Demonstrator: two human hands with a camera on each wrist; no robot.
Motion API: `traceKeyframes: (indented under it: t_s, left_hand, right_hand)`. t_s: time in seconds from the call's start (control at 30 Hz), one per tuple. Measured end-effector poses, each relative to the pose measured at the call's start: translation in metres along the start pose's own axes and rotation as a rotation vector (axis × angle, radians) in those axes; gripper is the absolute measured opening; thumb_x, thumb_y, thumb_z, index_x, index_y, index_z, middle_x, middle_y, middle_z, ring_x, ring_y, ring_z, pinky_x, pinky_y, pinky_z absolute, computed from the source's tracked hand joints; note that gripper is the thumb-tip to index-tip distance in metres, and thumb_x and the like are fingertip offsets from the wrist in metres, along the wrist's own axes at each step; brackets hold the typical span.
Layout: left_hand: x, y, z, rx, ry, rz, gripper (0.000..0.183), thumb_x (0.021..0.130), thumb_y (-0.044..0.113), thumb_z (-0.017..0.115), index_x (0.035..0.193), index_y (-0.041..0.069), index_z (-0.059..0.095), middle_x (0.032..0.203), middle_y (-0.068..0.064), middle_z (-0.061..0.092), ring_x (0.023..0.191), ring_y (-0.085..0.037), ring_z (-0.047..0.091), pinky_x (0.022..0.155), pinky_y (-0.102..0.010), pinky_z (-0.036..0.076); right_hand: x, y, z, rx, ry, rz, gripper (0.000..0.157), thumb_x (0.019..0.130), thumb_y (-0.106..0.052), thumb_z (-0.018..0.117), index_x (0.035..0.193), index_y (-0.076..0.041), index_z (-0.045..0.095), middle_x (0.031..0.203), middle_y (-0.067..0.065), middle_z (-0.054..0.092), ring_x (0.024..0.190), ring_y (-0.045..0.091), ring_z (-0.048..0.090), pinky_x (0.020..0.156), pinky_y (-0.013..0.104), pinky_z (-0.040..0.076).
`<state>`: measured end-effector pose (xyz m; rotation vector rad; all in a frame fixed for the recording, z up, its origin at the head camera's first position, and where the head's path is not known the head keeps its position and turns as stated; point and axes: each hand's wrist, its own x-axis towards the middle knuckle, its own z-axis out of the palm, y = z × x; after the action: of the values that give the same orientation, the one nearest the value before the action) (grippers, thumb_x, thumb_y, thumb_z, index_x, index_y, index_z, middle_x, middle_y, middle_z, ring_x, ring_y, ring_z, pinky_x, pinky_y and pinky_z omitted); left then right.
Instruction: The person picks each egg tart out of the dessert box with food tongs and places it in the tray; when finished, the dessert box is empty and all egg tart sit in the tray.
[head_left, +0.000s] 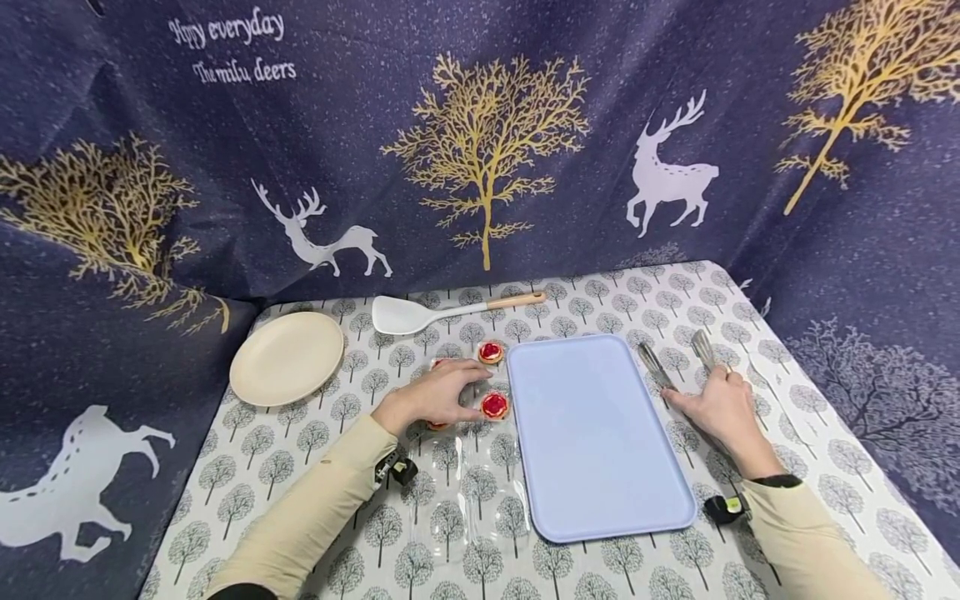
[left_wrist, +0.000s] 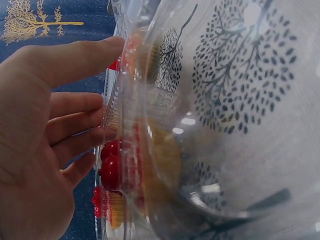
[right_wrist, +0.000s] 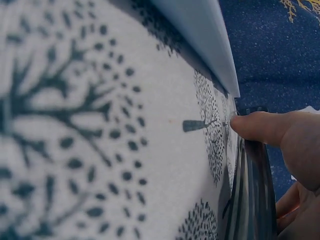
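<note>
My left hand (head_left: 442,393) reaches over a clear plastic box (left_wrist: 150,95) that holds small tarts with red tops. Its thumb and fingers are spread and lie at the box's edge. Two tarts show beyond the fingertips: a far tart (head_left: 491,352) and a near tart (head_left: 495,406). Others are partly hidden under the hand. At the right, my right hand (head_left: 716,408) holds metal tongs (head_left: 654,365) lying on the cloth, the thumb on one arm and fingers by the other. In the right wrist view the thumb crosses the shiny tongs (right_wrist: 254,185).
A light blue tray (head_left: 600,433) lies between the hands. Behind them is a white spatula (head_left: 405,317) with a wooden handle. A cream plate (head_left: 287,358) sits at the back left. A dark blue cloth (head_left: 337,150) hangs behind the table.
</note>
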<state>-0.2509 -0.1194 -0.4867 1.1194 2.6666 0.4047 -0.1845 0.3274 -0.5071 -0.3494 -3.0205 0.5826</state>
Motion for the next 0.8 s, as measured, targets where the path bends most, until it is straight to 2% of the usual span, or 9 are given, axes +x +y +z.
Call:
traceKeyframes:
  t_s: [0.17, 0.37, 0.57, 0.8]
  left_hand:
    - [-0.001, 0.002, -0.002, -0.005, -0.005, -0.009, 0.080, 0.080, 0.049, 0.075, 0.143, 0.009, 0.047, 0.151, -0.006, 0.044, 0.140, -0.028, 0.038, 0.119, -0.053, 0.024]
    - [-0.002, 0.002, -0.001, 0.019, 0.002, -0.008, 0.080, 0.080, 0.050, 0.074, 0.143, 0.009, 0.048, 0.151, -0.006, 0.044, 0.139, -0.028, 0.039, 0.119, -0.053, 0.025]
    - [-0.003, 0.004, -0.001, 0.023, 0.004, -0.017, 0.080, 0.079, 0.051, 0.074, 0.142, 0.008, 0.049, 0.150, -0.007, 0.045, 0.139, -0.028, 0.040, 0.119, -0.053, 0.024]
    - [-0.004, 0.006, -0.003, 0.030, 0.002, -0.034, 0.079, 0.081, 0.051, 0.073, 0.142, 0.008, 0.048, 0.150, -0.007, 0.044, 0.140, -0.030, 0.038, 0.119, -0.053, 0.024]
  right_hand:
    - [0.002, 0.003, 0.000, 0.000, 0.028, -0.029, 0.102, 0.078, -0.057, 0.072, 0.122, 0.028, 0.037, 0.110, 0.050, 0.042, 0.100, 0.063, 0.043, 0.084, 0.070, 0.041]
    - [0.002, -0.001, -0.005, 0.005, 0.035, -0.070, 0.104, 0.078, -0.055, 0.073, 0.128, 0.027, 0.035, 0.117, 0.052, 0.041, 0.105, 0.066, 0.041, 0.089, 0.073, 0.039]
    - [0.000, -0.014, -0.014, 0.024, 0.028, -0.117, 0.104, 0.078, -0.055, 0.074, 0.133, 0.024, 0.033, 0.119, 0.048, 0.043, 0.107, 0.065, 0.042, 0.090, 0.073, 0.040]
    - [-0.001, -0.036, -0.027, 0.038, -0.038, -0.156, 0.105, 0.080, -0.057, 0.071, 0.142, 0.017, 0.029, 0.130, 0.047, 0.037, 0.114, 0.063, 0.040, 0.093, 0.074, 0.038]
